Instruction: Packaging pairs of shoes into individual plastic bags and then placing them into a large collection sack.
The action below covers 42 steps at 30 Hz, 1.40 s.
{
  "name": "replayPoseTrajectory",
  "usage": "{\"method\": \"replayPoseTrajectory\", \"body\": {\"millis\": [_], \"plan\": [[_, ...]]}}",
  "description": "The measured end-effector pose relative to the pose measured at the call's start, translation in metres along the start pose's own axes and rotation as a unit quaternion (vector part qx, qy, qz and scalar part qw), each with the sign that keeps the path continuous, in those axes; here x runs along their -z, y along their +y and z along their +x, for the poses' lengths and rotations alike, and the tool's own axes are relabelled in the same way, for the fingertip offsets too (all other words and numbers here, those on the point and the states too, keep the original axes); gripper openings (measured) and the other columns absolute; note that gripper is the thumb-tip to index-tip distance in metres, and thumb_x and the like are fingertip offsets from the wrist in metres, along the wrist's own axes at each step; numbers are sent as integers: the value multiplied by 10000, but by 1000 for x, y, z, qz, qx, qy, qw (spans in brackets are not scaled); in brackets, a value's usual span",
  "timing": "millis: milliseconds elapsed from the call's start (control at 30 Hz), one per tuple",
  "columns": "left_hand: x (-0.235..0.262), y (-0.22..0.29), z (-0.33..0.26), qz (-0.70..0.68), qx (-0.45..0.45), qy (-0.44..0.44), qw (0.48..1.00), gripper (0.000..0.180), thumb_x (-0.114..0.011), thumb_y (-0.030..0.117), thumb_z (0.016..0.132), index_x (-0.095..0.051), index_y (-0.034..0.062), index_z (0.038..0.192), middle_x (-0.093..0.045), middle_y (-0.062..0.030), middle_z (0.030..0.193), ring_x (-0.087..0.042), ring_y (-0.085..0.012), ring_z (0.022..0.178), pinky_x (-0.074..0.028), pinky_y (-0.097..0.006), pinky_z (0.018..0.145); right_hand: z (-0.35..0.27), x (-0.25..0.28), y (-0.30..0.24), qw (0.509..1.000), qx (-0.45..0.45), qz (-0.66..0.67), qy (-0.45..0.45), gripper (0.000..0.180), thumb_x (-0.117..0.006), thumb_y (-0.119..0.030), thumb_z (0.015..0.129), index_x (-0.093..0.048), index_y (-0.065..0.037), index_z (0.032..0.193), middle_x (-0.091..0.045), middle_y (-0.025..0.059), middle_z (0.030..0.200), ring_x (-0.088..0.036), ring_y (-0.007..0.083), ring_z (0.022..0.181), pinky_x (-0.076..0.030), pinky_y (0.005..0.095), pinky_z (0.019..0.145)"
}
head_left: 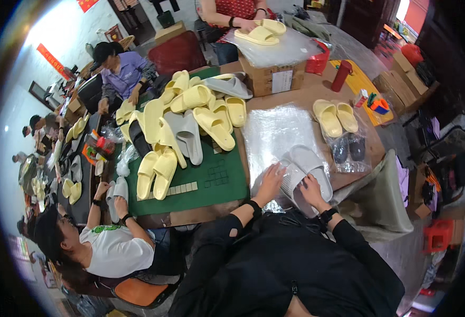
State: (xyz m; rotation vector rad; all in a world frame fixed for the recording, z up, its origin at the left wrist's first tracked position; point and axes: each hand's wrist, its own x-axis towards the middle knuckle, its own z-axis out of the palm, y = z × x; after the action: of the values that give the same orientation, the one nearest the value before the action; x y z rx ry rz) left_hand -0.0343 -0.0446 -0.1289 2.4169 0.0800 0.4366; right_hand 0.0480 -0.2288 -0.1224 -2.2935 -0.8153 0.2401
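A pair of light grey slippers [318, 178] lies on the near part of the clear plastic bags [272, 127], right in front of me. My left hand [271, 184] rests on the plastic at the left side of the nearer slipper, its fingers stretched and apart, the tips at the slipper's edge. With bent fingers, my right hand [311, 191] grips the nearer slipper around its strap and foot opening. The fingers that reach inside are partly hidden.
A pile of yellow and grey slippers [154, 119] covers the green mat [216, 182]. Bagged yellow slippers [335, 117] lie at the right. A red flask [341, 75] stands farther back, beside a cardboard box [272, 79]. Co-workers sit left and across; one handles grey slippers [117, 198].
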Motion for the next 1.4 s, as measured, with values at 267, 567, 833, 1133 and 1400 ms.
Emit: {"method": "replayPoseTrajectory", "body": {"millis": [267, 567, 833, 1133, 1400], "plan": [[10, 18, -1, -38, -8, -24, 999, 400, -472, 81, 837, -476, 153, 1230, -362, -173, 1304, -271, -377, 1241, -247, -430, 1016, 40, -19, -7, 996, 58, -62, 15, 329, -543, -188, 752, -508, 51, 975, -414, 264, 1186, -418, 409, 1044, -335, 472, 873], [24, 34, -31, -139, -1, -37, 990, 371, -483, 68, 849, -512, 179, 1202, -259, -196, 1364, -261, -358, 1255, -245, -401, 1026, 61, -89, 22, 989, 42, -44, 136, 536, -481, -306, 839, -354, 28, 1239, -358, 240, 1260, -231, 375, 1215, -223, 445, 990], [49, -8, -76, -83, 115, -9, 990, 439, -620, 108, 770, -488, 100, 1188, -284, -221, 1340, -290, -376, 1234, -269, -401, 1012, 61, -96, -28, 998, -30, 57, 5, 579, -496, -205, 821, -265, 63, 1280, -256, 318, 1307, -292, 422, 1206, -242, 418, 1006], [19, -30, -61, -397, 379, -165, 820, 468, -615, 53, 779, -401, -37, 1185, -521, -129, 1098, -511, -171, 972, -424, -294, 831, 42, -100, -40, 988, -11, -117, 102, 531, -537, -262, 788, -397, 65, 1183, -390, 327, 1187, -378, 435, 1109, -271, 480, 958], [12, -41, -55, -622, 355, -197, 670, 325, -524, -33, 792, -448, 11, 1105, -567, -69, 982, -554, -174, 897, -463, -306, 720, 43, -51, -53, 995, -49, 60, -61, 456, -601, -220, 692, -474, 21, 1059, -432, 274, 1130, -427, 423, 1038, -354, 453, 877]]}}
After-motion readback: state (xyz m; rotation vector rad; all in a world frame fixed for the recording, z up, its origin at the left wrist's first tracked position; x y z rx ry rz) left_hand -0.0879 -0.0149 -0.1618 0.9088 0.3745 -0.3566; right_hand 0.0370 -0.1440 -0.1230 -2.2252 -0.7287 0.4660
